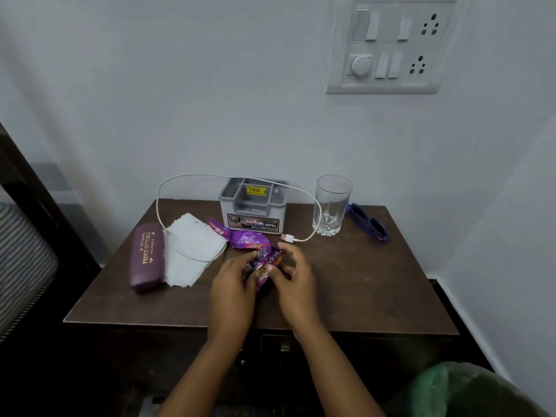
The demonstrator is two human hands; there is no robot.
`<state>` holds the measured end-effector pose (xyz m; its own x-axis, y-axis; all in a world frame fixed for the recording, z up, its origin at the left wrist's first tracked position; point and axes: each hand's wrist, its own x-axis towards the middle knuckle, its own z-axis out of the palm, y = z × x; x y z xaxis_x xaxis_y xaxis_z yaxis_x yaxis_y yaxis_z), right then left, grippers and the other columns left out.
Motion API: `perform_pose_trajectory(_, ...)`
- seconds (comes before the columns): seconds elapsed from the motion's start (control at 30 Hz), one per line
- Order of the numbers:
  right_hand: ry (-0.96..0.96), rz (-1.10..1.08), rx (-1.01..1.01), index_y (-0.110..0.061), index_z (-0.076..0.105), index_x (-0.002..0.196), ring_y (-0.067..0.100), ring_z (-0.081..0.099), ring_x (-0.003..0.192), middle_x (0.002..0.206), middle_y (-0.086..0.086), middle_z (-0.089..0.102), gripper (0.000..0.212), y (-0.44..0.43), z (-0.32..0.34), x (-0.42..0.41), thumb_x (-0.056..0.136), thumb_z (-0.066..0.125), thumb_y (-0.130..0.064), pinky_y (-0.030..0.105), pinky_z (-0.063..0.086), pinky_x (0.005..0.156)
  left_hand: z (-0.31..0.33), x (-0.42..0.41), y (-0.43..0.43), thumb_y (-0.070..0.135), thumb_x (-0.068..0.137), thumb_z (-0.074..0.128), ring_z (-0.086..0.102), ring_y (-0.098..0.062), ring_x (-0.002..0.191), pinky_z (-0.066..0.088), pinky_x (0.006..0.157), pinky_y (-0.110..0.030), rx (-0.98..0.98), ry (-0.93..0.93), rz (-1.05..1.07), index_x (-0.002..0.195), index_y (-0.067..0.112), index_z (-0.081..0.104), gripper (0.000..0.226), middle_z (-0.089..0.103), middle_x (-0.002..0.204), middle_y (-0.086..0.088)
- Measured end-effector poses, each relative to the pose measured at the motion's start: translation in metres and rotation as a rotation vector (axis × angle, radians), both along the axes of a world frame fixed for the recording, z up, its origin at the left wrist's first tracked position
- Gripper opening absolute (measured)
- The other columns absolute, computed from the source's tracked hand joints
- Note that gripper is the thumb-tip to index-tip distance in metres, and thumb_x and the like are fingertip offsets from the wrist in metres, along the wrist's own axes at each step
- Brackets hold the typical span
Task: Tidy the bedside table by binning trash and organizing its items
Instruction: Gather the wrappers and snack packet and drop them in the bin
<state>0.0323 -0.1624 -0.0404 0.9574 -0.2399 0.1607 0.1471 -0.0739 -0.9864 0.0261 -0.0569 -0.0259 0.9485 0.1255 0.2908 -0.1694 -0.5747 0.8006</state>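
Centre of the frame, mid-surface (361, 281): left hand (233, 275) and right hand (293, 272) bunched together on the purple wrapper (249, 239), fingers of both curled round its near end, pinching and crumpling. Far end of the wrapper loose, fanning out toward the grey organizer (252, 212) just behind.

Looks like the scrunch before the bin. Best done by gathering that loose tail in too, squeezing down to one tight ball, then passing it to a single hand.

Worth minding the white cable (287, 237), plug end lying just beside the right hand and the rest looping across the tissue (189, 251) at centre left. Lift straight up, no dragging, or risk a snag and a tug toward the glass (331, 206) right of centre.

What looks like a green-lined bin (445, 383) at lower right of the frame, so swing right and down, then release over the opening.

Left for afterwards, by the look of it: the crumpled tissue as further trash, maroon glasses case (146, 257) at far left, blue sunglasses (367, 222) at the surface's upper right.
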Motion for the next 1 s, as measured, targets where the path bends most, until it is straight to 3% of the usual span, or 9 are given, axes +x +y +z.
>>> perform_pose_trajectory(0.23, -0.032, -0.129, 0.220, -0.022, 0.062, 0.110, 0.015, 0.068, 0.097, 0.107, 0.004, 0.070, 0.039, -0.056, 0.021, -0.080, 0.081, 0.066, 0.004, 0.026, 0.054, 0.080, 0.021, -0.055, -0.045, 0.008, 0.082, 0.064, 0.056, 0.006, 0.100, 0.044, 0.088, -0.013, -0.021, -0.089, -0.242, 0.114, 0.031, 0.063, 0.039, 0.063, 0.108, 0.018)
perform_pose_trajectory(0.37, -0.004, -0.291, 0.249, -0.021, 0.066, 0.100, 0.016, 0.070, 0.091, 0.099, -0.005, 0.073, 0.033, -0.107, 0.024, -0.135, 0.078, 0.068, 0.004, 0.035, 0.056, 0.082, 0.017, -0.092, -0.091, 0.013, 0.083, 0.063, 0.055, 0.007, 0.103, 0.041, 0.089, -0.010, 0.017, -0.103, -0.456, 0.117, 0.035, 0.059, 0.041, 0.061, 0.112, 0.024)
perform_pose_trajectory(0.47, 0.027, -0.389, 0.264, -0.018, 0.066, 0.098, 0.014, 0.070, 0.087, 0.094, -0.005, 0.073, 0.032, -0.142, 0.023, -0.172, 0.077, 0.066, 0.007, 0.027, 0.057, 0.073, 0.011, -0.116, -0.129, 0.018, 0.080, 0.060, 0.052, 0.008, 0.103, 0.035, 0.089, -0.002, 0.027, -0.089, -0.538, 0.119, 0.037, 0.056, 0.043, 0.058, 0.109, 0.029)
perform_pose_trajectory(0.53, 0.049, -0.473, 0.263, -0.017, 0.066, 0.097, 0.013, 0.070, 0.084, 0.091, -0.006, 0.074, 0.033, -0.163, 0.016, -0.192, 0.077, 0.065, 0.009, 0.022, 0.057, 0.068, 0.005, -0.128, -0.153, 0.021, 0.079, 0.057, 0.051, 0.005, 0.102, 0.032, 0.087, 0.002, 0.027, -0.059, -0.597, 0.117, 0.035, 0.059, 0.040, 0.058, 0.106, 0.028)
perform_pose_trajectory(0.63, 0.096, -0.583, 0.183, -0.020, 0.066, 0.097, 0.012, 0.070, 0.085, 0.091, -0.011, 0.074, 0.032, -0.194, -0.001, -0.218, 0.079, 0.066, 0.007, 0.029, 0.058, 0.074, -0.008, -0.145, -0.186, 0.022, 0.083, 0.057, 0.052, 0.002, 0.099, 0.034, 0.085, 0.000, 0.038, 0.007, -0.720, 0.117, 0.032, 0.062, 0.035, 0.063, 0.109, 0.019)
perform_pose_trajectory(0.77, 0.178, -0.735, 0.070, -0.023, 0.064, 0.095, 0.004, 0.070, 0.080, 0.087, -0.013, 0.074, 0.033, -0.228, -0.031, -0.254, 0.079, 0.068, 0.005, 0.041, 0.057, 0.080, -0.023, -0.166, -0.232, 0.021, 0.090, 0.056, 0.048, 0.000, 0.118, 0.026, 0.099, -0.005, 0.070, 0.152, -0.889, 0.127, 0.030, 0.055, 0.038, 0.056, 0.128, 0.012)
perform_pose_trajectory(0.9, 0.259, -0.835, -0.081, -0.015, 0.060, 0.098, -0.016, 0.060, 0.077, 0.109, 0.015, 0.064, 0.037, -0.243, -0.059, -0.278, 0.074, 0.068, 0.013, 0.003, 0.047, 0.068, -0.049, -0.178, -0.274, 0.026, 0.093, 0.049, 0.044, -0.012, 0.125, 0.031, 0.106, -0.023, 0.331, 0.336, -1.029, 0.135, 0.031, 0.043, 0.043, 0.047, 0.139, 0.005)
perform_pose_trajectory(0.97, 0.313, -0.842, -0.113, -0.015, 0.059, 0.106, -0.016, 0.061, 0.080, 0.117, 0.019, 0.059, 0.048, -0.248, -0.077, -0.282, 0.073, 0.064, 0.021, -0.001, 0.044, 0.065, -0.067, -0.180, -0.284, 0.024, 0.093, 0.049, 0.040, -0.016, 0.129, 0.033, 0.108, -0.028, 0.435, 0.370, -1.057, 0.140, 0.030, 0.035, 0.049, 0.038, 0.146, 0.003)
perform_pose_trajectory(1.0, 0.340, -0.830, -0.144, -0.028, 0.059, 0.109, -0.009, 0.062, 0.088, 0.121, 0.012, 0.059, 0.062, -0.248, -0.085, -0.283, 0.072, 0.064, 0.021, 0.001, 0.045, 0.071, -0.076, -0.180, -0.285, 0.022, 0.092, 0.050, 0.035, -0.018, 0.133, 0.032, 0.109, -0.030, 0.482, 0.361, -1.052, 0.143, 0.028, 0.028, 0.056, 0.031, 0.150, 0.003)
